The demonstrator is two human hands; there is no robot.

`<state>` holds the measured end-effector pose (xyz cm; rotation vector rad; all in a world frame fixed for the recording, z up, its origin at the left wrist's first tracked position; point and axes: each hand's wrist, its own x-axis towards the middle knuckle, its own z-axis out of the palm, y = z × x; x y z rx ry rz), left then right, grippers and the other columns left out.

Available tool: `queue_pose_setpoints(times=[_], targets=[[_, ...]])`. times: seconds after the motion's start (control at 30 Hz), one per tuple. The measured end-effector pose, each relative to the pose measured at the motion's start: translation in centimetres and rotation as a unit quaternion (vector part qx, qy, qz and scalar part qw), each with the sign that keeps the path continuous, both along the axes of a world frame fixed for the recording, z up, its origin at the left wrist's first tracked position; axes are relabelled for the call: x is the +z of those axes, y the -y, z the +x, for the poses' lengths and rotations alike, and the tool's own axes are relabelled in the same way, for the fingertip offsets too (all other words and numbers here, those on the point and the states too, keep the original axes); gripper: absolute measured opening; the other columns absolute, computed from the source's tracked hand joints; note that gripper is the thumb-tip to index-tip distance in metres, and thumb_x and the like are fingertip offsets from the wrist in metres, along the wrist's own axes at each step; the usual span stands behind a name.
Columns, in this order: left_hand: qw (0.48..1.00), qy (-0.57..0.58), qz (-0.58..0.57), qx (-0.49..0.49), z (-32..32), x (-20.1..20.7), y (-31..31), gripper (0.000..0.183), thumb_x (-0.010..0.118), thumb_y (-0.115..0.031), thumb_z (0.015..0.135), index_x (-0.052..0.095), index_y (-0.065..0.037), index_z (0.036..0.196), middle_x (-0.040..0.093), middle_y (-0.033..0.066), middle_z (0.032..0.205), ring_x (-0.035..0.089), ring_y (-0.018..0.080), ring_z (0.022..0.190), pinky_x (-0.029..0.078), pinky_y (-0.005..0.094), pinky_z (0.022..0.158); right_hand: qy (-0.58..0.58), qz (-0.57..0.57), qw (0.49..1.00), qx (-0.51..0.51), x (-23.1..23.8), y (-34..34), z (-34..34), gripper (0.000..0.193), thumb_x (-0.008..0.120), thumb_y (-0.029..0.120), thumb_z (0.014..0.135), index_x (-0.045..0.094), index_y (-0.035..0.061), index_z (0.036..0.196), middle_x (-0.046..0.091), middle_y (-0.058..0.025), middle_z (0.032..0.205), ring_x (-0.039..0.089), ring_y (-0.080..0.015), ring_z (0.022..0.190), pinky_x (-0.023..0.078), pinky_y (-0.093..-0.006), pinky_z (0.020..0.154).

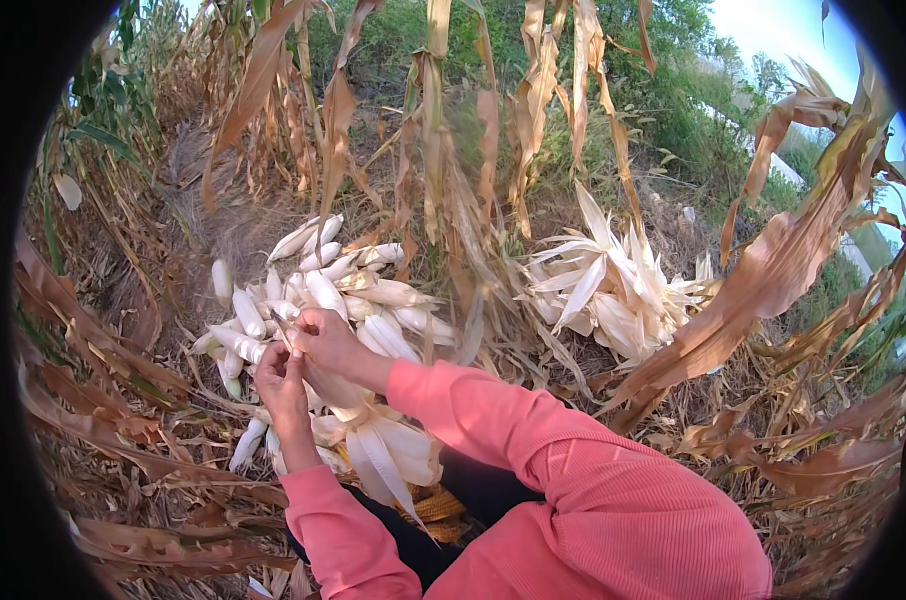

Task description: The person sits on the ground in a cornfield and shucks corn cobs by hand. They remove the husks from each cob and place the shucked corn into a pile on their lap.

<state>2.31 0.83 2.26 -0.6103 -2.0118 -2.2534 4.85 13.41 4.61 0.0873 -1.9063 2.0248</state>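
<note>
My left hand [283, 378] and my right hand [321, 342] meet over a pile of white-husked corn ears [303, 280]. The fingers of both are closed in a pinch on the narrow tip of a pale corn husk [335, 388], which runs down under my right wrist. How much of an ear lies inside this husk is hidden by my hands. Below my right forearm, loosened husk leaves [378, 455] spread out near my lap. Bare yellow corn cobs [441, 508] show between my dark-clad legs.
Stripped husks [618, 285] are heaped to the right of the ears. Dry corn stalks [433, 110] stand in front, and a long brown leaf [773, 260] arches across the right side. Dry leaves and straw [123, 440] cover the ground on the left.
</note>
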Motion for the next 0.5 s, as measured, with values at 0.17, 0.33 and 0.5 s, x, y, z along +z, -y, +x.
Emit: queue_pose_setpoints(times=[0.17, 0.33, 0.5], targets=[[0.999, -0.004, 0.009, 0.038, 0.2, -0.3, -0.6, 0.007, 0.060, 0.000, 0.085, 0.061, 0.001, 0.092, 0.060, -0.0001, 0.083, 0.052, 0.0057, 0.072, 0.042, 0.0196, 0.066, -0.036, -0.002, 0.999, -0.024, -1.0, 0.3, -0.3, 0.014, 0.060, 0.013, 0.082, 0.055, 0.0015, 0.075, 0.055, -0.0008, 0.067, 0.047, -0.0070, 0.061, 0.040, -0.0256, 0.055], [0.998, 0.005, 0.037, 0.049, 1.5, 1.5, -1.1, 0.010, 0.060, -0.004, 0.087, 0.062, 0.002, 0.095, 0.062, 0.0025, 0.087, 0.054, 0.0084, 0.077, 0.043, 0.0223, 0.072, -0.031, -0.005, 1.000, 0.005, 0.2, 0.2, -0.1, 0.016, 0.061, 0.014, 0.081, 0.055, 0.0010, 0.075, 0.055, -0.0018, 0.070, 0.048, -0.0083, 0.065, 0.041, -0.0262, 0.057], [0.994, 0.036, 0.097, 0.024, 1.2, 1.2, -0.7, 0.009, 0.060, -0.001, 0.086, 0.062, 0.002, 0.094, 0.063, 0.0037, 0.089, 0.055, 0.0098, 0.080, 0.043, 0.0230, 0.075, -0.016, 0.032, 0.999, 0.003, 0.8, 0.5, 0.2, 0.019, 0.060, 0.017, 0.082, 0.055, 0.0006, 0.076, 0.054, -0.0032, 0.071, 0.047, -0.0098, 0.068, 0.040, -0.0278, 0.059]])
